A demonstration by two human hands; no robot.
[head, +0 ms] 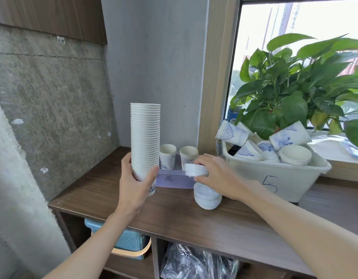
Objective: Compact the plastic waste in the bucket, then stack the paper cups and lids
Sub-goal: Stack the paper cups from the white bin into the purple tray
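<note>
My left hand (134, 184) grips the base of a tall stack of white paper cups (145, 137), held upright above the wooden shelf top (174, 214). My right hand (218, 176) pinches a short stack of white cups or lids (195, 169) lying sideways, just above another short white stack (207, 196) that rests on the shelf. Two single cups (167, 156) (187, 154) stand upright at the back by the wall. A white bin (274, 174) marked with a "5" holds several loose blue-patterned cups (288, 135).
A leafy green plant (295, 81) overhangs the bin from the window sill. A purple card (174, 179) stands between my hands. Under the shelf sit a blue basket (129, 240) and crumpled clear plastic (194, 262). A rough concrete wall closes the left side.
</note>
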